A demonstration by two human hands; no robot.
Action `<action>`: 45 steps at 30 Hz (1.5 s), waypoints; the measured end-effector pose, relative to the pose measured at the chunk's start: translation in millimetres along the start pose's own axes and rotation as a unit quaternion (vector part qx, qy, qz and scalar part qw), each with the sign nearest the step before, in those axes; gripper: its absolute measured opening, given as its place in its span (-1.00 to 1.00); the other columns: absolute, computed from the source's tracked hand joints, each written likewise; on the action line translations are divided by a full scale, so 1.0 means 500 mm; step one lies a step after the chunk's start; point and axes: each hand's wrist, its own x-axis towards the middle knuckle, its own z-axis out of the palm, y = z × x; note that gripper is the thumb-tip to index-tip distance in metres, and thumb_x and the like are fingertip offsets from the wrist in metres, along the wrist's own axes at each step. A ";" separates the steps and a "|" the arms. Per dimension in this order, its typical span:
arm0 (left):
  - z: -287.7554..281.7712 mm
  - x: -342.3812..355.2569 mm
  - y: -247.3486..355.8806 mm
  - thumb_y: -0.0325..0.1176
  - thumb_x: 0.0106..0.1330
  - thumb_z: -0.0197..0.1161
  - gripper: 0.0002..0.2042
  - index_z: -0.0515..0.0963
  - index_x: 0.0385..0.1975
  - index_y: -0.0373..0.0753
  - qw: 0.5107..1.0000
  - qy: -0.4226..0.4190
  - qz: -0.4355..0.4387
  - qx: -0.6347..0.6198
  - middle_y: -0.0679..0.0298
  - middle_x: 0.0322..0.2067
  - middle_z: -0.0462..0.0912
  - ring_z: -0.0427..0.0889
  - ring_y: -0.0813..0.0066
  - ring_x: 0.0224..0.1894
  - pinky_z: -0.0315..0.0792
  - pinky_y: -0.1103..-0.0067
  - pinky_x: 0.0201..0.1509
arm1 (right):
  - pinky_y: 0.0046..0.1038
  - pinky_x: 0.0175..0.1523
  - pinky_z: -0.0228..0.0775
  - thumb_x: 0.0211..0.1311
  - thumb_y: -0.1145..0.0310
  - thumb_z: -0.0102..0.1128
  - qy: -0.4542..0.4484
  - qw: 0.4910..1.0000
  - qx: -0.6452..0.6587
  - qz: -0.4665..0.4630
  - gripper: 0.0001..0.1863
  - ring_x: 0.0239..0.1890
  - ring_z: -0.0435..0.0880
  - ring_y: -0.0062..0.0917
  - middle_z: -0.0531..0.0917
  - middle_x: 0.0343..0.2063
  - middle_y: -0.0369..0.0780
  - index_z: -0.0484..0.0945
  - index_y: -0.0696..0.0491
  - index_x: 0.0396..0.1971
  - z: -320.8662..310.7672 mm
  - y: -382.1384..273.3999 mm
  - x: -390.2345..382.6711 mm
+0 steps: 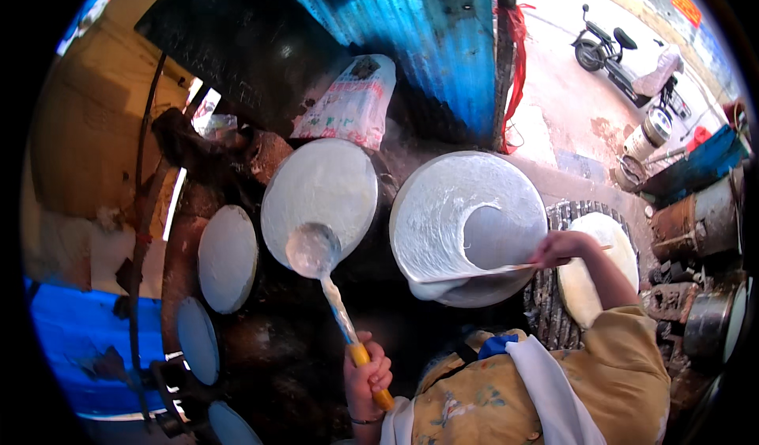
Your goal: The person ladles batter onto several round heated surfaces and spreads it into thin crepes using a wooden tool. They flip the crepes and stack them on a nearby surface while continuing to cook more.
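My left hand [368, 374] is closed round the yellow handle of a ladle [315, 249]. The ladle's metal bowl is over the lower edge of a round griddle [320, 188] covered with a pale, thin layer of batter. My right hand [557, 249] grips a long, thin batter spreader [482, 272] by one end. Its flat part lies across the near side of a second griddle [514, 239]. White batter [431, 215] coats that plate's left and far parts in curved streaks. A grey patch shows bare, and a thick lip of batter sits at the near left edge.
More pale round plates [228, 259] stand down the left. A flat pale round [601, 267] lies on a slatted rack [545, 299] at the right. Behind the griddles are a printed sack [352, 101] and blue corrugated sheeting [443, 49]. A scooter [624, 57] is parked outside.
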 end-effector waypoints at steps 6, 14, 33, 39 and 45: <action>-0.042 -0.018 -0.019 -0.63 0.09 0.01 -0.60 0.27 -0.01 -0.26 0.998 -0.006 -0.017 -0.054 0.28 -0.49 0.34 0.23 0.73 -0.70 0.27 0.83 -0.69 | -0.68 -0.82 -0.02 0.04 0.45 0.27 0.153 0.940 0.264 -0.154 -0.87 -0.86 0.28 -0.77 0.50 -0.75 -0.32 0.62 0.12 -0.37 -0.039 0.123 0.019; -0.107 -0.142 -0.049 -0.59 0.12 -0.01 -0.62 0.26 -0.01 -0.26 0.998 0.042 0.021 -0.035 0.32 -0.50 0.30 0.22 0.76 -0.69 0.26 0.85 -0.68 | -0.75 -0.68 0.08 0.05 0.36 0.31 0.055 0.973 0.167 -0.149 -0.65 -0.72 0.30 -0.81 0.45 -0.67 -0.44 0.58 0.03 -0.11 0.241 0.050 0.058; -0.319 -0.351 -0.112 -0.57 0.13 0.00 -0.65 0.27 -0.04 -0.25 0.985 0.070 0.070 -0.141 0.32 -0.50 0.34 0.23 0.76 -0.68 0.26 0.85 -0.66 | -0.62 -0.81 0.05 0.34 0.22 -0.11 0.440 0.822 0.288 -0.219 -0.86 -0.86 0.19 -0.72 0.24 -0.80 -0.42 0.40 -0.11 -0.37 0.607 0.109 0.174; -0.298 -0.340 -0.087 -0.57 0.13 -0.01 -0.64 0.27 -0.03 -0.25 0.993 0.034 0.038 -0.104 0.30 -0.52 0.33 0.23 0.75 -0.68 0.27 0.82 -0.66 | -0.55 -0.81 0.14 0.30 0.22 -0.01 0.417 0.868 0.116 -0.244 -0.80 -0.86 0.26 -0.68 0.29 -0.79 -0.40 0.43 -0.02 -0.46 0.603 0.171 0.188; -0.275 -0.312 -0.092 -0.57 0.13 -0.02 -0.64 0.26 -0.02 -0.26 0.996 0.005 -0.001 -0.085 0.29 -0.51 0.32 0.23 0.73 -0.69 0.27 0.82 -0.67 | -0.53 -0.81 0.18 0.30 0.21 -0.03 0.455 0.846 0.211 -0.179 -0.80 -0.87 0.28 -0.63 0.32 -0.79 -0.37 0.46 -0.02 -0.45 0.484 0.166 0.084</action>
